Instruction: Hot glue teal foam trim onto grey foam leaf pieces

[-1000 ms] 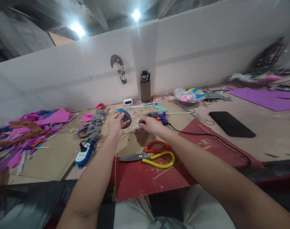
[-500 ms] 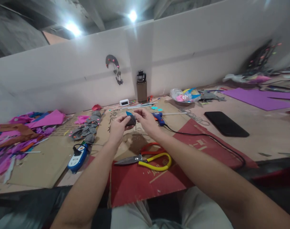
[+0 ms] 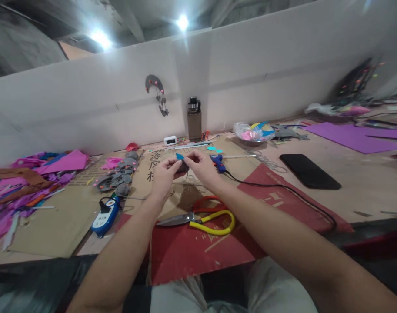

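My left hand (image 3: 163, 174) and my right hand (image 3: 201, 165) meet above the brown cardboard (image 3: 159, 174), fingers pinched together on a small dark grey felt piece with a blue tip (image 3: 180, 161). Thin thread hangs from the piece down toward the cardboard. Just beyond my right hand lies a blue glue gun (image 3: 218, 161) with its black cord running right. Scissors with yellow and red handles (image 3: 201, 215) lie below my hands on the red cardboard (image 3: 218, 243).
Grey felt pieces (image 3: 120, 176) and a blue power strip (image 3: 103, 214) lie to the left. Pink and purple scraps (image 3: 28, 182) pile at far left. A brown bottle (image 3: 194, 119), a white clock (image 3: 170, 140), a bowl of scraps (image 3: 253, 130), a black phone (image 3: 309, 171) and purple sheets (image 3: 355, 134) lie around.
My right hand left the cardboard and came up to the felt piece in my left hand. Both hands now pinch it together, slightly lower than half a second ago.
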Available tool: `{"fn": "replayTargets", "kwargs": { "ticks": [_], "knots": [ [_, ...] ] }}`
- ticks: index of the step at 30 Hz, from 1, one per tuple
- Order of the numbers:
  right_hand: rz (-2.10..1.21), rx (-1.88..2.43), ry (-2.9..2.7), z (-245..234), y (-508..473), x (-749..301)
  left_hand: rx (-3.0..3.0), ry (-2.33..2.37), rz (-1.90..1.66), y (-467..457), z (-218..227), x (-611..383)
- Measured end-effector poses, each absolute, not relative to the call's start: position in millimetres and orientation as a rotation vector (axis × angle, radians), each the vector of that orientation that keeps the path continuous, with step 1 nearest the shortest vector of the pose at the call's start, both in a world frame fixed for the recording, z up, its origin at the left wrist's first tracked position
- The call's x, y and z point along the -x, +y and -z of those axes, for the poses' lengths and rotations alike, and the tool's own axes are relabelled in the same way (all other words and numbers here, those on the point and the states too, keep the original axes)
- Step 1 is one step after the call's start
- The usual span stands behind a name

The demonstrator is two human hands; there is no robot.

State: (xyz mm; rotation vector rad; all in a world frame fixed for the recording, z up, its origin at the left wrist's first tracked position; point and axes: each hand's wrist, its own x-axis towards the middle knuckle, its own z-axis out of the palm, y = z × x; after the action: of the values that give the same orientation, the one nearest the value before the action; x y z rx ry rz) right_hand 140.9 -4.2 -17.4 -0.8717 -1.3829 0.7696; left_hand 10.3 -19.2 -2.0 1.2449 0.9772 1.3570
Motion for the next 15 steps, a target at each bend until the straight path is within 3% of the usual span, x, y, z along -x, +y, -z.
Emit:
{"fn": "replayTargets", "kwargs": {
  "ticks": [8,15],
  "knots": [
    [-0.900,0.670,-1.385,20.6,-1.5,-140.1,-1.068,0.913,-1.282,-15.9,-2.3,-3.7],
    [-0.765,0.601,-1.427,15.7,-10.3,-141.5,-1.012,0.903,-1.250,-15.6,-5.8,-0.2]
  ]
}}
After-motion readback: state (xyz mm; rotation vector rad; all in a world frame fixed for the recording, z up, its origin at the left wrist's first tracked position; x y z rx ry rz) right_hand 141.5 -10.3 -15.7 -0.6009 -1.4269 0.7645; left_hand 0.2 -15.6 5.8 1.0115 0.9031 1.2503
